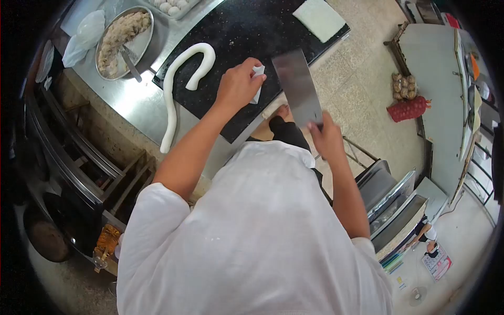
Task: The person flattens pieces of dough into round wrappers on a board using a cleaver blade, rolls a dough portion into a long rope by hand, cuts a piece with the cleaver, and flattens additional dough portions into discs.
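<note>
My left hand (239, 84) is closed on a white cloth or paper (258, 93) at the front edge of the black speckled board (237, 23). A cleaver (298, 86) with a broad metal blade is in my right hand (328, 139), its blade raised and pointing away from me, right of the board's front edge. Left of my left hand, a long white dough rope (168, 92) curves like a hook over the board, and its lower end hangs past the board onto the metal counter (131, 100).
An oval tray of filling (123, 34) with a utensil in it stands at the upper left, beside a plastic bag (86, 37). White balls (170, 6) fill a tray at the top. A white cloth (320, 18) lies on the board's far right corner. A person (428, 233) is at the lower right.
</note>
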Action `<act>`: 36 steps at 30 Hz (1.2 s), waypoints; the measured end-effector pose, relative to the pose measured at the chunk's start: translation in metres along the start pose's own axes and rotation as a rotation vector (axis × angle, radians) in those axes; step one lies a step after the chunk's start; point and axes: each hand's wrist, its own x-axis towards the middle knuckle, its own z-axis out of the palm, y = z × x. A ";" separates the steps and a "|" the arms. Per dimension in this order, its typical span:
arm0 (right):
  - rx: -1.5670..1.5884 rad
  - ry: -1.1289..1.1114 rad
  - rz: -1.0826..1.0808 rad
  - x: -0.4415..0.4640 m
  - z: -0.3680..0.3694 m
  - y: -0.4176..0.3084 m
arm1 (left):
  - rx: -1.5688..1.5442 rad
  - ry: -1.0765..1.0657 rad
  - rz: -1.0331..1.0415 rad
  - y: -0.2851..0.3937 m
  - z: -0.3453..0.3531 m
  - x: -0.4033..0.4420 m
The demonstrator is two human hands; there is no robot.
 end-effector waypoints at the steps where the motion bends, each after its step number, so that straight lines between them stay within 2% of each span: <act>1: -0.043 -0.011 -0.052 0.025 0.001 -0.007 | -0.010 0.064 0.006 -0.001 0.002 -0.004; 5: -0.065 -0.063 -0.176 0.086 0.031 -0.034 | -0.035 0.094 -0.073 0.007 0.000 -0.014; 7: -0.038 -0.131 -0.212 0.087 0.047 -0.033 | -0.085 0.181 0.067 0.011 -0.004 -0.027; 8: -0.052 -0.225 -0.226 0.080 0.053 -0.025 | -0.069 0.185 0.050 0.012 -0.007 -0.037; 10: -0.048 -0.325 -0.260 0.071 0.039 -0.016 | -0.217 0.225 -0.104 0.012 -0.015 -0.060; 11: -0.107 -0.469 -0.326 0.067 0.026 -0.017 | -0.187 0.230 -0.101 0.014 -0.020 -0.066; 12: -0.169 -0.612 -0.398 0.070 0.017 -0.016 | -0.327 0.320 -0.177 0.015 -0.024 -0.072; 13: -0.149 -0.619 -0.413 0.074 0.014 -0.007 | -0.472 0.405 -0.260 0.022 -0.028 -0.074; 15: -0.111 -0.724 -0.387 0.095 0.007 0.016 | -0.401 0.403 -0.286 0.031 -0.035 -0.055; 17: 0.004 -0.694 -0.409 0.110 -0.012 0.037 | -0.349 0.403 -0.323 0.044 -0.034 -0.032; 20: 0.117 -0.609 -0.421 0.135 -0.047 0.072 | -0.339 0.359 -0.197 0.064 -0.022 0.054; 22: 0.163 -0.608 -0.185 0.136 -0.083 0.082 | -0.331 0.414 -0.136 0.071 -0.013 0.118; 23: 0.153 -0.604 -0.193 0.135 -0.095 0.090 | -0.343 0.449 -0.111 0.069 -0.008 0.151; 25: 0.187 -0.454 -0.188 0.131 -0.115 0.104 | -0.548 0.438 -0.168 0.059 -0.005 0.205; 26: 0.150 -0.442 -0.166 0.130 -0.126 0.105 | -0.553 0.445 -0.163 0.059 -0.004 0.217; 27: 0.146 -0.440 -0.170 0.129 -0.130 0.110 | -0.505 0.492 -0.247 0.059 -0.002 0.226; 28: 0.277 -0.386 -0.170 0.127 -0.131 0.115 | -0.455 0.536 -0.334 0.056 -0.002 0.232; 29: 0.409 -0.334 -0.170 0.126 -0.131 0.119 | -0.453 0.539 -0.334 0.041 0.003 0.231; 30: 0.412 -0.338 -0.177 0.127 -0.132 0.120 | -0.106 0.603 -0.205 0.011 0.013 0.224; 31: 0.559 -0.305 -0.235 0.128 -0.131 0.119 | 0.247 0.652 -0.074 -0.009 0.015 0.215; 32: 0.711 -0.272 -0.292 0.129 -0.128 0.117 | 0.190 0.587 -0.051 -0.008 0.013 0.196; 33: 0.722 -0.280 -0.298 0.133 -0.121 0.109 | 0.133 0.519 -0.031 0.001 0.013 0.166; 35: 0.994 -0.189 -0.322 0.150 -0.099 0.086 | 0.263 0.445 0.054 0.013 0.008 0.101; 36: 1.003 -0.205 -0.326 0.166 -0.081 0.081 | 0.319 0.426 0.055 0.010 0.006 0.070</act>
